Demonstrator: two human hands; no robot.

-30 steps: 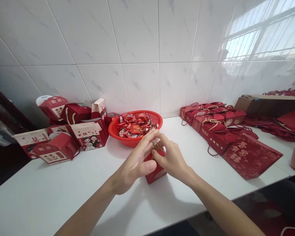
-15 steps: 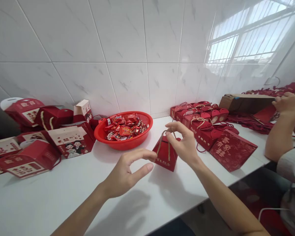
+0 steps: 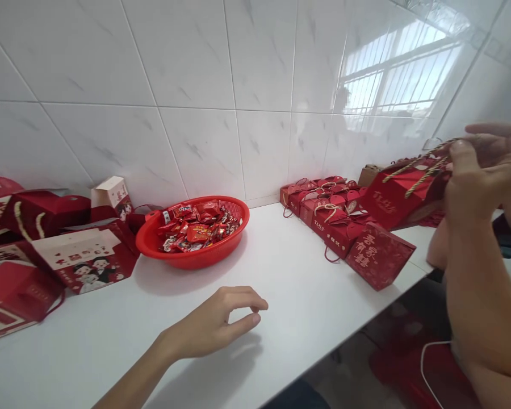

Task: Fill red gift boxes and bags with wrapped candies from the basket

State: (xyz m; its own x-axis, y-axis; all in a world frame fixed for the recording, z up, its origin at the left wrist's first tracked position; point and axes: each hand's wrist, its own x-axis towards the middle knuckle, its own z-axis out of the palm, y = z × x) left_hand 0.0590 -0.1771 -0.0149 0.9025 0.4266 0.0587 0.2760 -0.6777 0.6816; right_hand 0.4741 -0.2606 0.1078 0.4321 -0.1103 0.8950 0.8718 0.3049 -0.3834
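Observation:
At the right edge my right hand (image 3: 485, 165) is closed on the twisted rope handle of a small red gift box (image 3: 394, 199). The box hangs tilted in the air, above a dark red printed box (image 3: 378, 255). My left hand (image 3: 219, 321) hovers over the white table (image 3: 281, 295), thumb and fingers apart, holding nothing. Beyond it stands a red plastic basket (image 3: 191, 258) with wrapped candies (image 3: 200, 227) inside.
Several tied red gift boxes (image 3: 323, 213) stand in rows by the tiled wall. More red and cream boxes (image 3: 85, 255) crowd the left side. Part of another person's arm (image 3: 438, 244) shows behind my right arm. The table's front edge runs diagonally at the right.
My right hand has lifted the small red gift box off the table and carried it right. My left hand stays low over the table. The view has turned right.

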